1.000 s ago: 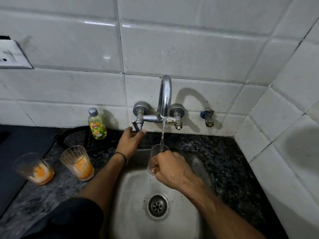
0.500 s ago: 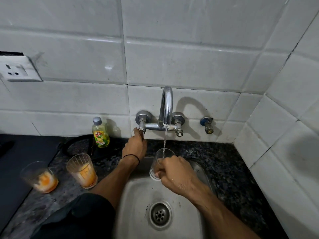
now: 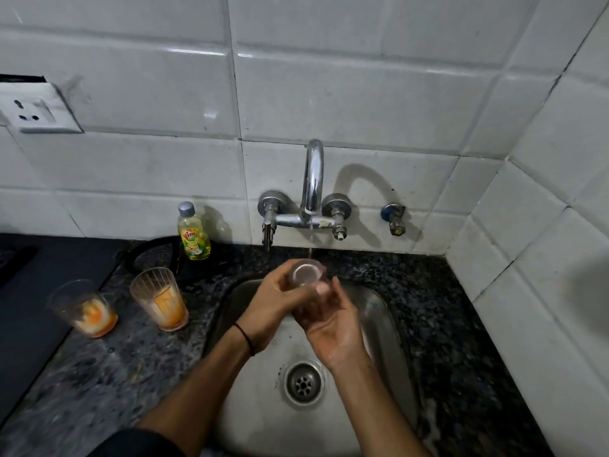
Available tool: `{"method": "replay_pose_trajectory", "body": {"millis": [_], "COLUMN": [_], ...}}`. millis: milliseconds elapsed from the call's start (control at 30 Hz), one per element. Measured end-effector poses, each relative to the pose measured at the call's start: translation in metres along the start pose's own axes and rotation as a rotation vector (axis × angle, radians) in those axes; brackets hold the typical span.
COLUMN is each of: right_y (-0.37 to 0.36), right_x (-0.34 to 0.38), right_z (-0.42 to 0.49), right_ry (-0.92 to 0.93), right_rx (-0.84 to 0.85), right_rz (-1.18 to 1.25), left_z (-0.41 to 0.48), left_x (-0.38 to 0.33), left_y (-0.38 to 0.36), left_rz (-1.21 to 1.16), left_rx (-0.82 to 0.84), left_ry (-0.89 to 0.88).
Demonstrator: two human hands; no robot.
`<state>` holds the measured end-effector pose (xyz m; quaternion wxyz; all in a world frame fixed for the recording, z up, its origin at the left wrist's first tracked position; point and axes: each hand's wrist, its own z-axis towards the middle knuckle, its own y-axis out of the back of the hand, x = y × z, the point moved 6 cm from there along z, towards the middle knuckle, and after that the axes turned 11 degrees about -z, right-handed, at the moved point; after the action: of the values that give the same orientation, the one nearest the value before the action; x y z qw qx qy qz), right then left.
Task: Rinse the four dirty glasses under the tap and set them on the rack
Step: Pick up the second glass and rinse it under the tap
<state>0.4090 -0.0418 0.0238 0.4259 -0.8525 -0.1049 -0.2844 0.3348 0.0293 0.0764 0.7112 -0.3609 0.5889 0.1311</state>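
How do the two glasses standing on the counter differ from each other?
The ribbed glass is taller with vertical grooves; the smooth glass is plain-walled and looks shorter. The ribbed glass stands nearer the sink; the smooth glass sits further left. Both are upright, clear, unheld, and hold orange and whitish residue at the bottom.

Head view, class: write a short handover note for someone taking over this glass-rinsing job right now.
Left hand and right hand both hold one clear glass over the sink, under the tap; water is running.
Two dirty glasses with orange residue, one near the sink, one further left, stand on the counter.
Done: nothing visibly racked; no rack or fourth glass in view.
Left: finish this rinse, rack it, do the rest.
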Motion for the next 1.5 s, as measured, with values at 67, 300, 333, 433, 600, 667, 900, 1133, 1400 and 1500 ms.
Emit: {"method": "replay_pose_trajectory", "body": {"millis": [67,300,333,433,600,667,900,1133,1400,1500], "right_y": [0.001,0.023,0.026,0.031,0.026,0.023,-0.032,-0.132,-0.28,-0.343], "right_x": [-0.01,-0.011,-0.008,0.007,-0.007,-0.011,-0.04,-0.111,-0.221,-0.273], "right_z": [0.003,-0.005,-0.009,-0.024,-0.027,-0.024,-0.029,-0.033,-0.015,0.006], "right_ry": [-0.017,-0.015,0.026,0.269,0.392,0.436,0.327,-0.152,-0.289,-0.327], "right_rx": [-0.055,-0.222,-0.242,-0.265,-0.002,-0.016,0.177,0.356,0.537,0.544], "right_rz": [0.025,-0.36,-0.534,-0.939,-1.266,-1.276,-0.989,-0.527,-0.426,-0.479], "left_z": [-0.001,-0.006,-0.008,-0.014,-0.025,-0.03,-0.06,-0.141,-0.233,-0.25], "left_x": [0.004,0.015,0.018,0.022,0.023,0.018,-0.035,-0.108,-0.167,-0.178], "left_y": [-0.009,-0.008,-0.007,-0.002,0.006,0.008,0.054,0.175,0.35,0.433], "left_rz": [0.16,0.3,0.297,0.251,0.238,0.28,0.364,0.407,0.343,0.34], "left_rx": [0.081,0.093,0.08,0.019,-0.081,-0.112,-0.172,-0.48,-0.833,-0.957], "left_ry": [-0.024,0.021,0.027,0.04,0.029,0.015,0.004,-0.054,-0.093,-0.06]}}
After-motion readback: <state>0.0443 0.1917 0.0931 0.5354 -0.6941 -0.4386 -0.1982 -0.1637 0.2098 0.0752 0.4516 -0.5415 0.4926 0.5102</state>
